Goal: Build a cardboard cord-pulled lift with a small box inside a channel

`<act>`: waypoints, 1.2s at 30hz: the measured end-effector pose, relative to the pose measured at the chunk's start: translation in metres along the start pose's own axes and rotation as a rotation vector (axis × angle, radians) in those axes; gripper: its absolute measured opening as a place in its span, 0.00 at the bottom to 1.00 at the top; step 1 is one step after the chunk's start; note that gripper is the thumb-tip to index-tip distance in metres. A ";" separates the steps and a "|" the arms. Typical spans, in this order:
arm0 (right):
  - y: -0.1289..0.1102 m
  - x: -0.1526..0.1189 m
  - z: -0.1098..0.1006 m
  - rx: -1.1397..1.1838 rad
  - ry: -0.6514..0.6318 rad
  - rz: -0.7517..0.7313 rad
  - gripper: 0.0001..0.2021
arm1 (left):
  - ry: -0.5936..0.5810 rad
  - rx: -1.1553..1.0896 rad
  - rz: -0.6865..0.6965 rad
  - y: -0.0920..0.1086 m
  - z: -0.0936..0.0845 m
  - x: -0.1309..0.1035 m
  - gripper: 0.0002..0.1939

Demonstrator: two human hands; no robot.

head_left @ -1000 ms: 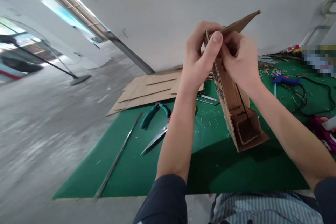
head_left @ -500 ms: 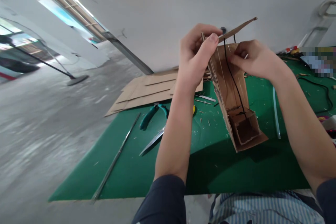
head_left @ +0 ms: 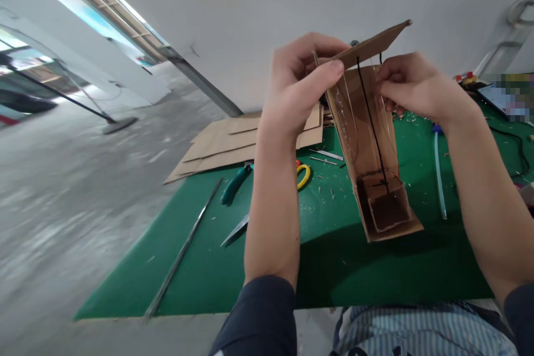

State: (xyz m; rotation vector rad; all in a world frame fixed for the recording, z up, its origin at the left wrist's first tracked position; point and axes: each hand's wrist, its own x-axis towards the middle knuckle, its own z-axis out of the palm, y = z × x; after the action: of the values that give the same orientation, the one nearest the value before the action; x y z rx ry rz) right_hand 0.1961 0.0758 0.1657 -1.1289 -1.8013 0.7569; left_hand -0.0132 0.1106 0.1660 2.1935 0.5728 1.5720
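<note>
My left hand (head_left: 306,75) grips the upper part of a tall brown cardboard structure (head_left: 344,139), thumb on its top flap. That top flap (head_left: 375,44) slants up to the right. A black cord (head_left: 371,117) runs from the flap down to a small open cardboard box (head_left: 390,214) at the bottom of the structure. Thin pale strands hang beside the cord. At the structure's right edge, the fingers of my right hand (head_left: 406,83) are pinched together near one strand; what lies between the fingertips is too small to make out.
On the green table (head_left: 187,267) lie teal-handled pliers (head_left: 237,184), scissors with a yellow handle (head_left: 304,177), thin metal rods (head_left: 183,250), and a clear glue stick (head_left: 440,178). Flat cardboard sheets (head_left: 221,147) lie at the back left, by the white wall (head_left: 233,33).
The cardboard structure has tilted a little, its box end shifting slightly left and its flap showing more underside. My left hand moved slightly left; my right hand moved slightly right and up, still pinched.
</note>
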 end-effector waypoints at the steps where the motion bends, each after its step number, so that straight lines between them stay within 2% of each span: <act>1: -0.001 0.000 0.002 0.011 0.004 0.011 0.10 | 0.008 0.005 0.013 -0.001 0.000 0.001 0.18; 5: -0.001 0.004 0.011 0.125 0.090 -0.001 0.09 | 0.087 0.041 0.019 0.002 0.001 0.000 0.16; 8: -0.002 0.006 0.016 0.197 0.139 -0.035 0.08 | 0.101 0.049 0.014 0.005 0.002 -0.001 0.14; 14: -0.004 0.003 0.012 0.224 0.139 -0.038 0.10 | 0.107 0.020 0.008 -0.007 -0.001 0.002 0.17; 18: -0.005 0.002 0.006 0.236 0.137 -0.034 0.09 | 0.072 -0.024 0.010 -0.014 -0.004 0.003 0.17; 23: -0.007 -0.001 0.002 0.227 0.129 -0.020 0.10 | 0.081 -0.003 0.007 -0.014 -0.004 0.002 0.17; 30: -0.005 0.000 -0.001 0.216 0.139 -0.035 0.10 | 0.035 0.008 0.005 -0.016 -0.008 0.005 0.21; 36: -0.006 0.000 -0.001 0.212 0.140 -0.049 0.11 | 0.063 0.006 0.014 -0.014 -0.004 0.003 0.21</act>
State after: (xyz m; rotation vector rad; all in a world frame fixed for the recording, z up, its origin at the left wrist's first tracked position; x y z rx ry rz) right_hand 0.1943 0.0731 0.1707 -0.9702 -1.5860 0.7997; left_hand -0.0175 0.1241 0.1622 2.1638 0.5823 1.6537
